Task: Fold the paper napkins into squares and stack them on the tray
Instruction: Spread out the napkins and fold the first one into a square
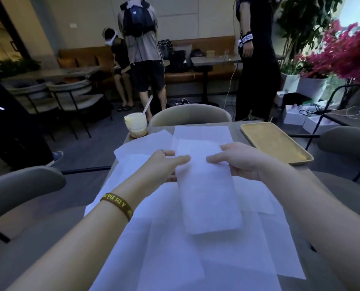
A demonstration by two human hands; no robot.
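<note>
Napkin (208,196) pinched by left hand (164,166), right hand (240,162); tray (280,143) off right.

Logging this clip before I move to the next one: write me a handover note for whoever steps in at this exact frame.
Left hand: grip on the left edge of the folded napkin, thumb on top.
Right hand: pinches the right edge the same way.
The folded napkin is a long rectangle, held above the unfolded napkins spread over the table.
Tray: far right on the table, no napkins on it.
Done: apparently a first fold on this one.
Left: fold it to a square, set it on the tray, then fold and stack the others.
</note>
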